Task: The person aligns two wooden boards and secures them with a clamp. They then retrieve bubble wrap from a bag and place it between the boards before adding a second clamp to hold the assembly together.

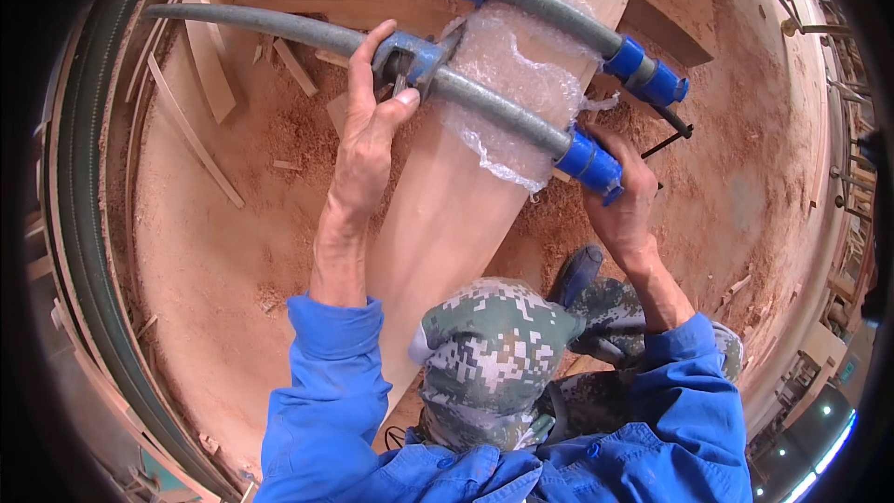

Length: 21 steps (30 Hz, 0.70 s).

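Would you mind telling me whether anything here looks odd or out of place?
Mostly the bubble wrap under the two pipe clamps: it is crumpled and torn at its edges on the wooden plank. Sawdust and offcut strips litter the floor.

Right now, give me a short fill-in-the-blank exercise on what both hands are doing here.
1. Two long grey clamps with ____ fittings cross the wooden board.
2. Clear ____ wrap pads the board under the bars.
3. The left hand grips the nearer clamp's sliding ____.
4. The right hand holds that clamp's ____ end.

Missing: blue; bubble; jaw; screw
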{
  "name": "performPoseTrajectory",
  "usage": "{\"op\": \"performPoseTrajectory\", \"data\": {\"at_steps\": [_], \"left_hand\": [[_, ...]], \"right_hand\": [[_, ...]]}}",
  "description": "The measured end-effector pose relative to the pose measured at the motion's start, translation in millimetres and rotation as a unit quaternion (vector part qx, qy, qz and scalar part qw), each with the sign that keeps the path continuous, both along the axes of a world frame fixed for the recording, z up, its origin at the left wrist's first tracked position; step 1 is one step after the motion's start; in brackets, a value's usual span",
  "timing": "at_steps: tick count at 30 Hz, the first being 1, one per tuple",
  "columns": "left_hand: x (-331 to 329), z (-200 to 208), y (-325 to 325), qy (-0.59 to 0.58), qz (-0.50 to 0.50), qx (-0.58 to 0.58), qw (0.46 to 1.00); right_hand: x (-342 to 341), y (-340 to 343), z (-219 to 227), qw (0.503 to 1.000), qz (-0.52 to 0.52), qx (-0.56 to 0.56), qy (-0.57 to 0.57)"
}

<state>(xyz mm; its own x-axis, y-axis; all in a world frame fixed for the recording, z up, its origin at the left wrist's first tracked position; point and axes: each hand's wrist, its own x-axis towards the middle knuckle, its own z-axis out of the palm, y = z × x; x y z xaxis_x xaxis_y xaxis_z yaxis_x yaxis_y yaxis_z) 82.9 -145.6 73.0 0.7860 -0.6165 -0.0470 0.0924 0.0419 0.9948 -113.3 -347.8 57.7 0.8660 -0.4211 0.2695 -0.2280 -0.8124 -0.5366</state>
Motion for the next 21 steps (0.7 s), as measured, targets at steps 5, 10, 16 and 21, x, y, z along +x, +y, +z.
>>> {"op": "performPoseTrajectory", "data": {"at_steps": [5, 10, 16, 21], "left_hand": [[-1.4, -0.3, -2.9, 0.012, 0.015, -0.023, 1.0], [10.2, 2.3, 12.4, -0.028, 0.052, -0.01, 0.998], [54.8, 6.3, 20.1, 0.176, 0.31, -0.098, 0.929], [30.4, 2.5, -31.6, 0.259, 0.192, -0.064, 0.944]], "right_hand": [[4.4, 1.9, 6.0, 1.0, 0.0, -0.002, -0.009], [5.7, 9.0, 14.2, 1.0, -0.007, 0.0, 0.005], [12.5, 21.1, 28.5, 1.0, 0.001, -0.012, 0.004], [4.7, 3.2, 10.6, 1.0, 0.008, 0.019, 0.004]]}}
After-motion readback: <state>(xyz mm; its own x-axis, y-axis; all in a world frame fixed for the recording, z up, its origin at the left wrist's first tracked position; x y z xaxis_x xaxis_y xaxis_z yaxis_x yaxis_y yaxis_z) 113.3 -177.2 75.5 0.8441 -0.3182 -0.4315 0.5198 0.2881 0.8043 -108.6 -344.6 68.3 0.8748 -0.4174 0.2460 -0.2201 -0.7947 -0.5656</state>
